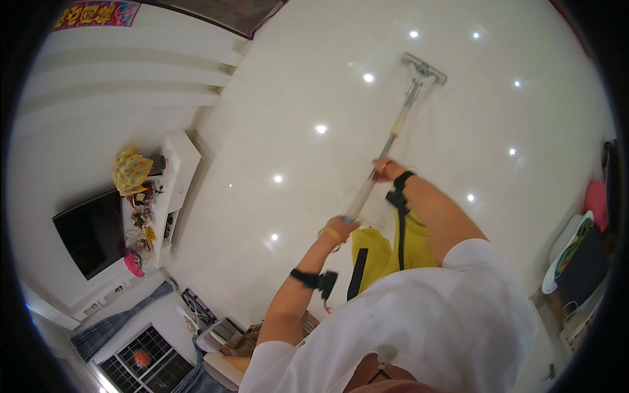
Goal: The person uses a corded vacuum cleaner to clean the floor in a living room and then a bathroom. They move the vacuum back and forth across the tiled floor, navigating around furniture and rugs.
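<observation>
One mop (392, 135), two hands (341, 229), one television (92, 232), two wrist straps (308, 278)

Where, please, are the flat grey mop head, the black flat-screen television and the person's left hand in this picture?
flat grey mop head (424, 68), head view, middle of the bar.
black flat-screen television (90, 230), head view, centre of the dark screen.
left hand (338, 230), head view, back of the hand gripping the pole's end.

We see a glossy white floor (295, 98) dotted with bright light reflections, a mop (393, 131) with a pale cream handle and grey head, yellow trousers (380, 252), a white shirt (432, 314), black wrist straps (304, 278), a black television (88, 232) and a yellow patterned cloth (131, 170).
</observation>
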Demonstrator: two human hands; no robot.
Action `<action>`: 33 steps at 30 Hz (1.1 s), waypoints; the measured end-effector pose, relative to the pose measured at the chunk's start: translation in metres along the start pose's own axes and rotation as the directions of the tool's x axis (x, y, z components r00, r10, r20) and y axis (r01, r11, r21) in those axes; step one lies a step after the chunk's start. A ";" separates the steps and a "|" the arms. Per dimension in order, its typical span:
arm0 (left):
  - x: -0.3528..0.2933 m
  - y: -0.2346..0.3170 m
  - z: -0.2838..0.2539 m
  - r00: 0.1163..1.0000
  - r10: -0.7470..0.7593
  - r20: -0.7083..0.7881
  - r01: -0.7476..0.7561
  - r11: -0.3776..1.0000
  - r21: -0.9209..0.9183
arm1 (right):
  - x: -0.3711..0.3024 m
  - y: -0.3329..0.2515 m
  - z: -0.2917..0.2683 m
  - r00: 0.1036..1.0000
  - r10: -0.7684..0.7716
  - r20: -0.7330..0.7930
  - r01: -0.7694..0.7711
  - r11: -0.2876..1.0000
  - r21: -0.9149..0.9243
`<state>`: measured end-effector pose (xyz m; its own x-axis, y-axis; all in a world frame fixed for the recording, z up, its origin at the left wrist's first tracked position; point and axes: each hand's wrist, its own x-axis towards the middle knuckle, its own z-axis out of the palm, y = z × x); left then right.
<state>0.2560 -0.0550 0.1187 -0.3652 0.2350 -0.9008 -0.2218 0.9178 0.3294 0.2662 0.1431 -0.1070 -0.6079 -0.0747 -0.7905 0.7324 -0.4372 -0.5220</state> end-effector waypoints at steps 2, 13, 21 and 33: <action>0.029 0.060 0.029 0.999 0.041 0.024 -0.039 0.998 -0.057 | -0.010 -0.049 -0.070 0.992 0.042 -0.121 -0.078 0.947 -0.313; 0.013 0.007 0.094 0.996 0.073 0.052 -0.073 0.997 -0.003 | -0.055 -0.031 -0.060 0.831 0.386 -0.401 -0.502 0.831 -0.239; -0.149 -0.284 0.053 0.977 -0.212 0.015 0.202 0.950 0.239 | -0.084 0.234 0.195 0.868 0.449 0.213 -0.443 0.893 -0.078; -0.335 -0.355 -0.043 0.904 -0.428 0.002 0.423 0.891 -0.162 | -0.184 0.239 0.408 0.730 0.520 0.442 -0.633 0.759 0.152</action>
<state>0.4187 -0.4738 0.3159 -0.2329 -0.1801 -0.9557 -0.4990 0.8656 -0.0415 0.4280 -0.3133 0.0444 -0.1987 -0.6786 -0.7071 0.8940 -0.4211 0.1530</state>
